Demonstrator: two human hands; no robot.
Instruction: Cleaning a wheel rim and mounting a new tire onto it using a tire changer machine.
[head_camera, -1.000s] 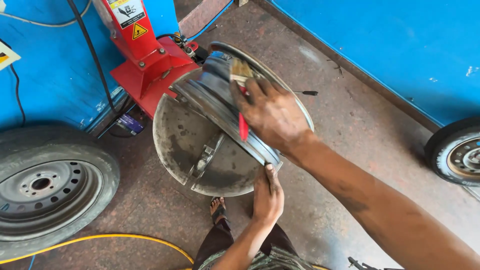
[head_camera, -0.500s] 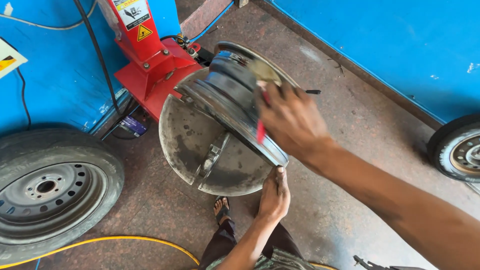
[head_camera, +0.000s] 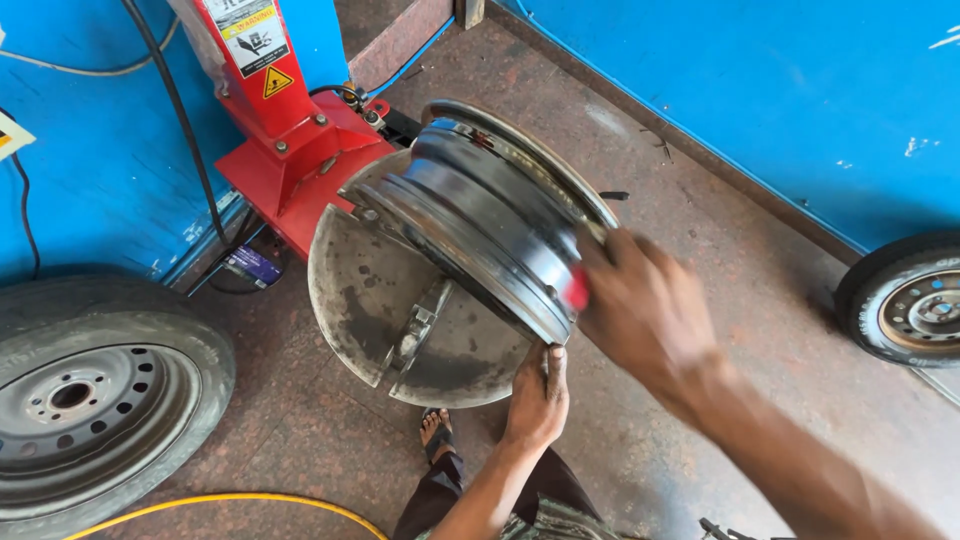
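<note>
A round steel turntable (head_camera: 380, 290) of a red tyre machine (head_camera: 290, 150) is seen on the floor, with a bare metal wheel rim (head_camera: 480, 220) tilted on edge upon it. The rim's lower edge is gripped by the left hand (head_camera: 537, 395). A red-handled tool (head_camera: 577, 290), blurred, is clasped against the rim by the right hand (head_camera: 645, 310).

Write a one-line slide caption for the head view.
Left hand steadies a bare steel wheel rim tilted on the round turntable, while the right hand works a red-handled brush along its edge.
</note>
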